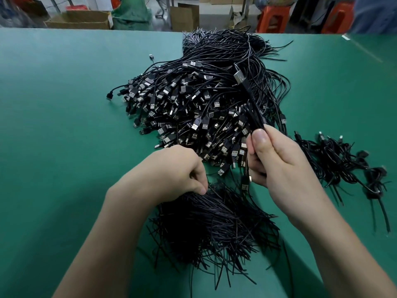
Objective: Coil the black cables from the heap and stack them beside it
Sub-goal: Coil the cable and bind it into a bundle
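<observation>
A big heap of black USB cables (199,108) lies mid-table on the green table (64,93), plugs toward me. A pile of short black tie wires (214,224) sits at the near edge. My right hand (277,166) grips a folded black cable (251,100) whose USB plug sticks up over the heap. My left hand (171,171) has curled fingers that pinch at the top of the tie wires. A stack of coiled cables (343,164) lies to the right of the heap.
Beyond the table's far edge stand cardboard boxes (79,20), a green sack (131,14) and orange stools (272,18). A lone small plug (151,56) lies on the mat left of the heap's far end.
</observation>
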Demonstrator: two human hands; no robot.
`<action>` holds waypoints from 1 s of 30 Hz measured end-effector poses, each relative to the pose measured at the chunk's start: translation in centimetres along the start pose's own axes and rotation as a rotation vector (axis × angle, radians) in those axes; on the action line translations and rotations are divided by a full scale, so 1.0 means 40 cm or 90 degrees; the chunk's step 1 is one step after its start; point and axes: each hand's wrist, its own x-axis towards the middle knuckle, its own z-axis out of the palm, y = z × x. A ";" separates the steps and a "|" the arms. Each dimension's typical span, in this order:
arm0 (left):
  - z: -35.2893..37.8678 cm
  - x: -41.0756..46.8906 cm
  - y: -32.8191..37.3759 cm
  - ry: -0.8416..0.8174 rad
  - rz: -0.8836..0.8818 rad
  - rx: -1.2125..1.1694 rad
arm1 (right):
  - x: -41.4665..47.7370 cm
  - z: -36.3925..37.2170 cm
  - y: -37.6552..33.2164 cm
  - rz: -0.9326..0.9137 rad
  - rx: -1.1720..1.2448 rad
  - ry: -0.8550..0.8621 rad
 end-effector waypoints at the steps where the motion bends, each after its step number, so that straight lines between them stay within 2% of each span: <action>1: 0.000 0.000 -0.001 0.003 -0.001 -0.002 | 0.001 -0.002 -0.002 -0.001 0.006 0.003; 19: -0.008 -0.016 -0.018 0.028 -0.043 -0.030 | 0.004 -0.008 0.003 -0.003 0.014 0.001; 24: -0.006 -0.023 0.002 -0.036 -0.031 -0.062 | 0.005 -0.007 0.003 0.002 0.006 0.001; 30: -0.006 -0.019 0.013 -0.033 -0.043 -0.033 | 0.005 -0.007 0.005 0.005 0.006 -0.002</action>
